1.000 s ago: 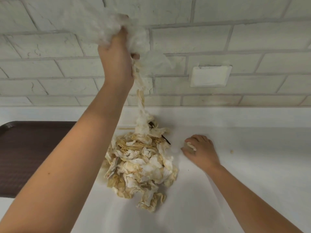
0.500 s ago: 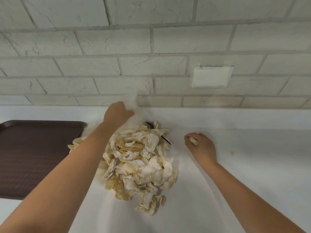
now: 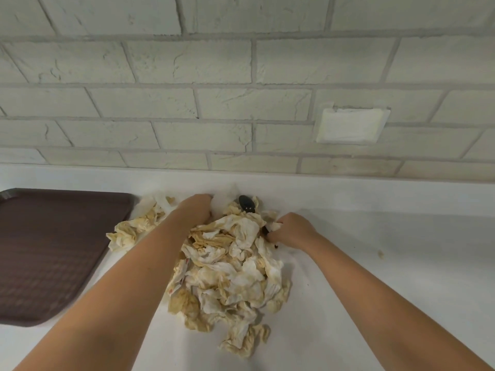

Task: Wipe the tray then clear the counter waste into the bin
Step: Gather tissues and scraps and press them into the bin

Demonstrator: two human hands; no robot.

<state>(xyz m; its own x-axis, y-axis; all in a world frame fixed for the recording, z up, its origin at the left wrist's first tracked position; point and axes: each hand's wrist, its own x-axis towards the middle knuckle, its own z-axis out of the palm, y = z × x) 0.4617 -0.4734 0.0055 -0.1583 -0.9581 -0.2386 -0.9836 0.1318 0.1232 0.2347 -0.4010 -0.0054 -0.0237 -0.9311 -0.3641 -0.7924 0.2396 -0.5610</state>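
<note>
A: Since the frame half a second back, right hand has shifted left from bare counter to the right edge of the tissue pile; left hand has sunk lower into the far side of the heap.

B: Finger state?

A: Left hand: fingers curled down into soft white paper at the far edge, closed on a wad of it. Right hand: fingers bunched together, pinching a small white scrap of tissue against the pile's edge, just beside a thin dark handle.

B: Pile texture?

A: Crumpled paper tissues, thin and creased, white with yellow-brown staining; twisted, ropy strands toward the near end. Irregular mound, longer near-to-far than wide. One flatter clump spreads out to the left, touching the tray's right edge or just short of it; cannot tell which.

B: Anything else in the heap?

A: Black spoon, glossy oval bowl showing at the far side, between the two hands; the rest is buried under paper.

B: Tray?

A: Dark brown tray, rounded corners, raised rim, fine embossed grid on its floor. Lies flat on the left of the counter, bare.

B: Surfaces?

A: Counter is smooth matte white. One small tan crumb lies to the right, well apart from the pile. Wall behind is rough, pale painted brick with a blank white square plate.
</note>
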